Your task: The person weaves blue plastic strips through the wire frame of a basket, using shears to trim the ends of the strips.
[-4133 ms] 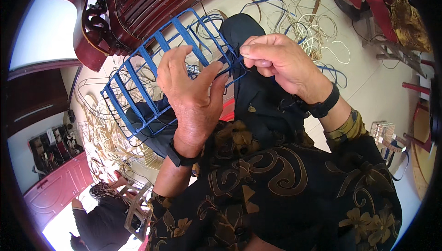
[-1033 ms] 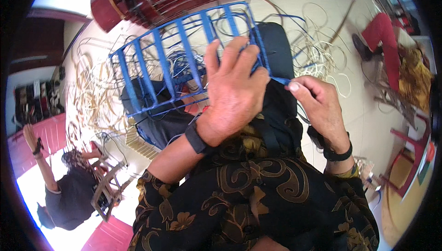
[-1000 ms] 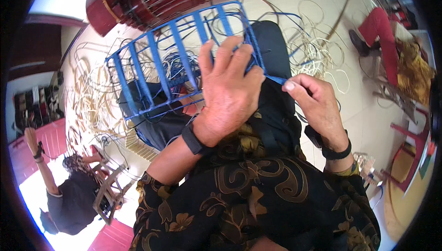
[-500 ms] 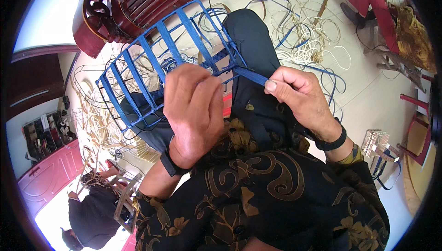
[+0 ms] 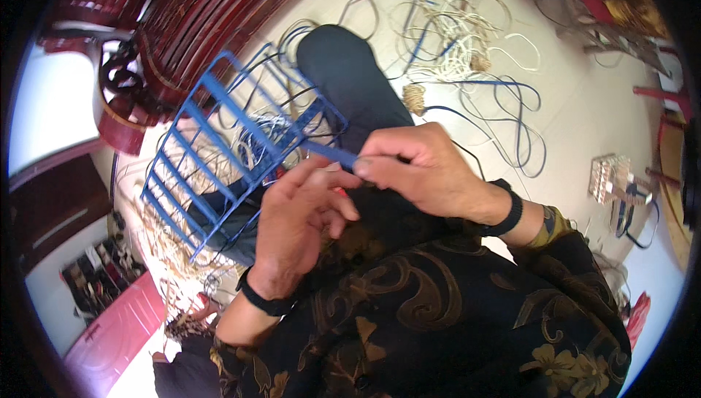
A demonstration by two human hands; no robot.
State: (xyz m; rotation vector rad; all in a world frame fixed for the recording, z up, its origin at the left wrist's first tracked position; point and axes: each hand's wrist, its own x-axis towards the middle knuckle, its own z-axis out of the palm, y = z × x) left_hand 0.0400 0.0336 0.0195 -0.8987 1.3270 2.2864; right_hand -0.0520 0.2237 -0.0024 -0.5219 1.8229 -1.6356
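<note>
pinching a flat blue strip [image 5: 328, 152] between thumb and curled fingers, the right hand [image 5: 401, 171] has a narrow grip, and the strip runs from it, up and left, to the nearer right end of a blue slatted frame [image 5: 234, 107]. that frame lies ahead of and to the left of the hands, tilted across the lap, one dark-trousered knee [image 5: 347, 62] just to its right. the left hand [image 5: 296, 208] sits below the frame, fingers loosely bent and slightly blurred; i cannot tell whether its fingertips touch the strip.

from here the strip seems most at risk. if the right hand's pinch loosened, it could slacken or twist where it meets the frame. a hard sideways pull could shift the frame, since the left hand does not appear to have a firm hold on it and the lap looks like an uneven support. beyond the right hand, a tangle of pale cords [image 5: 464, 51] lies on the tiled floor [image 5: 569, 98] among loose blue lengths, so a trailing end might snag there.
</note>
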